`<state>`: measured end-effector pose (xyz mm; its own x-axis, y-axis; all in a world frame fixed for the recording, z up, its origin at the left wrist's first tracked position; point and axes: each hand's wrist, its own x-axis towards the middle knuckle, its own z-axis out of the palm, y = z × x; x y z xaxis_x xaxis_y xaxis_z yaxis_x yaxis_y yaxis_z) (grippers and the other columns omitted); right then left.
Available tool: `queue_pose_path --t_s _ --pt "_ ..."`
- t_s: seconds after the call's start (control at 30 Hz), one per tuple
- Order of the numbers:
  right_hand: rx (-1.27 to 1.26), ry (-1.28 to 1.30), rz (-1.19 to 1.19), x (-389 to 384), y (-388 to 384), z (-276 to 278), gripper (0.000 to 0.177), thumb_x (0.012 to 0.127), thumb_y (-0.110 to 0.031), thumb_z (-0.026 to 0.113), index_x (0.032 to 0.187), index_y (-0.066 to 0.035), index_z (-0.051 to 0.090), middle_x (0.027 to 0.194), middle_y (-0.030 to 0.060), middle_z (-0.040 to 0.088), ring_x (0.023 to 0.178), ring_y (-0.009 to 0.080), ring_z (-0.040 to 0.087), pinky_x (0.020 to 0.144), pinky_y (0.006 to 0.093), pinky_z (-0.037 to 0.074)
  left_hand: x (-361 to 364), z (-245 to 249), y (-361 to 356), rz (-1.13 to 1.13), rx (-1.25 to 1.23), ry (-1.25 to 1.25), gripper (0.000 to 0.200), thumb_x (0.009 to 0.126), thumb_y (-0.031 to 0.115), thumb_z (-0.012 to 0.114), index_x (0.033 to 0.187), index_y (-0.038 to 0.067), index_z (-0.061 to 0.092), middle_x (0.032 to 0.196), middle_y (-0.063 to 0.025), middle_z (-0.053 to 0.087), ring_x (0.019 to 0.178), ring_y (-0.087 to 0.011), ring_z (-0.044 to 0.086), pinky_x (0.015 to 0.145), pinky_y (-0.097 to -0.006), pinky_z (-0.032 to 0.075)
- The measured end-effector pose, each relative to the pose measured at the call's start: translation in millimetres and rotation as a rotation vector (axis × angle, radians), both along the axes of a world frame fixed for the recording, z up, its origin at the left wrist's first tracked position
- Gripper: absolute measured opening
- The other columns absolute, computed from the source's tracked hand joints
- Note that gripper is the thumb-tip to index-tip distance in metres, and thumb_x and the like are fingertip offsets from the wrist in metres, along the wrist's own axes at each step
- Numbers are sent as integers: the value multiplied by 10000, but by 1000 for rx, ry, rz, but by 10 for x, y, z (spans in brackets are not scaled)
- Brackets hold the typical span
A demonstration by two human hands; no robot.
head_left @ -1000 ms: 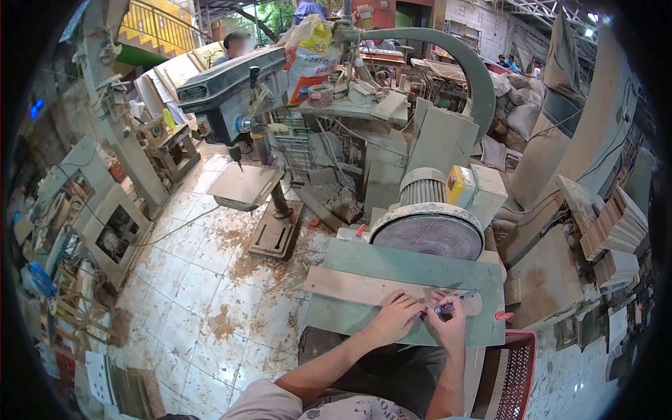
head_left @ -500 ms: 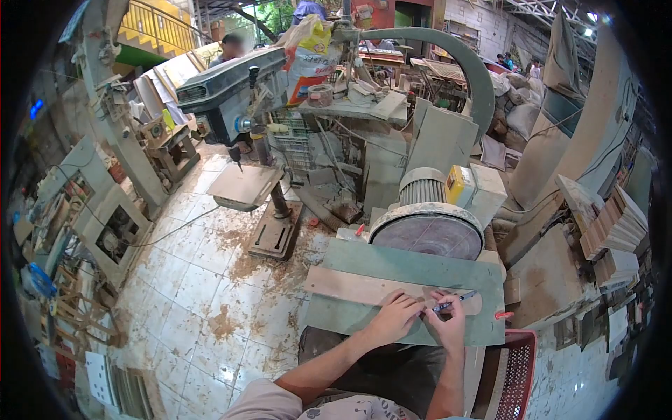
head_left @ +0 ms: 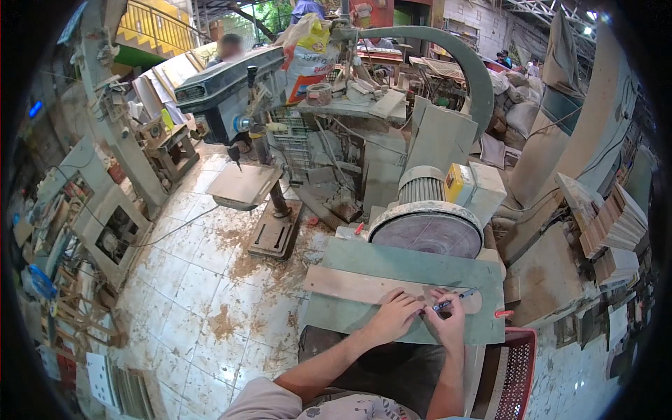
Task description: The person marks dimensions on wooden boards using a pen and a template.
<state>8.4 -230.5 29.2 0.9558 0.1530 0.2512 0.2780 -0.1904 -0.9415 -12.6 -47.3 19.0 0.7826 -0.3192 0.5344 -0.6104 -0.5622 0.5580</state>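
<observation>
Tiled floor (head_left: 183,269) w/ brown dust & scraps runs along the L side. Drill press (head_left: 231,87) stands on it, its base plate (head_left: 274,234) low down, sq. table (head_left: 243,185) under the bit. Disc sander (head_left: 427,229) sits just beyond the work, disc facing the person. Green bench (head_left: 350,253) is in front of the disc, 1 small red piece (head_left: 502,314) at its R edge, another (head_left: 359,228) nr its far L corner. Red crate (head_left: 519,371) is below the bench's R end, w/ long boards beside it.

Pale wood strip (head_left: 343,283) lies flat across the bench, L to R, rounded at the R end.

2 hands are on it, close together. L hand (head_left: 397,313) is palm down, fingers part-bent over the strip nr its middle; can't tell if the tips grip anything. R hand (head_left: 448,316) is closed, fingers pinching 1 thin dark pen (head_left: 444,305), slanted, lower end by the L fingertips.
</observation>
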Motion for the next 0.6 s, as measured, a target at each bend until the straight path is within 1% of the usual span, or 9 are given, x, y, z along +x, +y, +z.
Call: queue_pose_path --t_s 0.07,0.13,0.23,0.37,0.6 --pt "-1 4 -1 -3 10 5 344 734 -54 778 958 -32 518 1172 184 622 1084 235 598 860 344 490 1 -1 -1 4 1 3 326 792 40 632 1115 47 590 1060 -113 626 1054 -284 576 1043 -443 357" --pt "52 12 7 0 20 -8 341 740 -59 777 961 -33 518 1163 186 626 1062 230 607 830 331 496 0 3 1 -4 -12 -8 320 797 45 632 1114 47 590 1060 -114 625 1053 -286 577 1043 -444 356" --pt "10 -29 4 4 14 -11 334 748 -51 770 964 -32 516 1161 188 627 1045 226 613 817 323 502 -5 7 2 -2 -17 -8 326 795 48 633 1118 47 590 1056 -115 624 1053 -289 575 1044 -446 354" --pt "-1 -82 17 6 13 -7 331 753 -41 764 969 -29 512 1166 191 623 1035 220 615 821 321 503 -6 19 1 -2 -20 15 313 792 48 632 1101 46 589 1050 -117 621 1051 -292 573 1045 -447 353" --pt "42 -3 18 14 6 -38 331 754 -34 758 968 -25 505 1164 196 618 1056 235 611 836 331 508 -4 23 5 -17 -30 -2 274 791 38 623 1062 46 583 1046 -122 618 1053 -297 570 1049 -451 349"
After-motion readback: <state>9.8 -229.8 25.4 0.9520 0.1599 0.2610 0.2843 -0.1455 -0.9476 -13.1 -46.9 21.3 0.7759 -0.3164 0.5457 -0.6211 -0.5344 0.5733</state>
